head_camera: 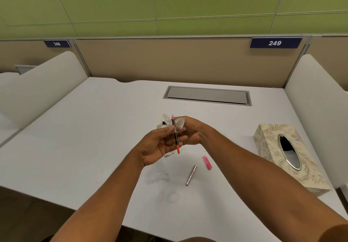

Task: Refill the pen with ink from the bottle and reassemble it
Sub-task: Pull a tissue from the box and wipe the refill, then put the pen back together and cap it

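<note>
Pen refill [175, 136], a thin dark tube with a pink tip up top and an orange end below, stands nearly upright above the white desk [94, 128], its long axis running from about 12 to 6 o'clock with a slight lean. The left hand [157, 147] pinches it at mid-length between thumb and fingertips, palm turned inward. The right hand [190, 131] sits just at 3 o'clock of the tube, fingers curled around a crumpled tissue [167, 122] that carries a dark stain and touches the upper part of the refill; how tightly it grips I cannot tell. My reading is that the tube is being wiped before reassembly. Loose parts lie on the desk toward 5 o'clock from the hands: a silvery pen barrel [191, 175], lying on a slant, and a small pink cap [207, 163] just beyond it. Both are nearer the right arm, so that hand seems better placed to fetch them. A patterned tissue box [278, 153] at 3 o'clock shows a dark oval opening with no tissue visible inside. No ink bottle is in view. Faint ring marks smudge the desk near the barrel.
</note>
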{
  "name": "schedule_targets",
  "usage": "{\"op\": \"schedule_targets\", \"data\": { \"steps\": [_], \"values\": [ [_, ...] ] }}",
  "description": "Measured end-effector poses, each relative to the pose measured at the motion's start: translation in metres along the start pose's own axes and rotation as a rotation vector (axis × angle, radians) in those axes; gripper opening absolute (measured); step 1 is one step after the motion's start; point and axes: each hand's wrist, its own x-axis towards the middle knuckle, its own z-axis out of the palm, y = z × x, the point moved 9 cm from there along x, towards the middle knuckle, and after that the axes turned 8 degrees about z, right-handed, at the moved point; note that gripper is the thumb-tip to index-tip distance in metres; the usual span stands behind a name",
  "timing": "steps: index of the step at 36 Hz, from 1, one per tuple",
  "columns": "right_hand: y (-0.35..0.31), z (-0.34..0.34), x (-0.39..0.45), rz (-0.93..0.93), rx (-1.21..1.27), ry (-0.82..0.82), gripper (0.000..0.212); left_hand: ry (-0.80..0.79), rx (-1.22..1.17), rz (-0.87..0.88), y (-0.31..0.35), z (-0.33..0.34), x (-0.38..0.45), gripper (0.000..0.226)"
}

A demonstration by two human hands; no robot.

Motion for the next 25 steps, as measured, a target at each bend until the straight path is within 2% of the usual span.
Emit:
{"op": "schedule_targets", "data": {
  "steps": [4,7,13,16,19,22,25],
  "values": [
    [0.004,0.011,-0.002,0.013,0.051,-0.094,0.019,0.003,-0.020,-0.006,0.000,-0.007,0.003,0.033],
    [0.006,0.007,0.000,-0.024,0.049,-0.055,0.028,0.008,-0.011,-0.011,-0.002,-0.013,0.007,0.030],
    [0.012,-0.033,-0.013,-0.089,-0.091,0.284,0.017,0.018,0.027,-0.014,-0.001,-0.025,0.013,0.024],
    [0.015,-0.059,-0.034,-0.156,-0.283,0.527,0.024,0.029,0.002,-0.010,0.001,-0.031,0.016,0.024],
    [0.030,-0.069,-0.054,-0.180,-0.606,0.733,0.026,0.047,-0.007,-0.012,0.001,-0.036,0.021,0.023],
    [0.062,-0.062,-0.057,-0.032,-1.016,0.828,0.040,0.059,-0.013,-0.012,0.002,-0.038,0.028,0.022],
    [0.090,-0.056,-0.055,0.071,-1.151,0.924,0.045,0.056,-0.022,-0.012,0.004,-0.036,0.035,0.022]
  ]
}}
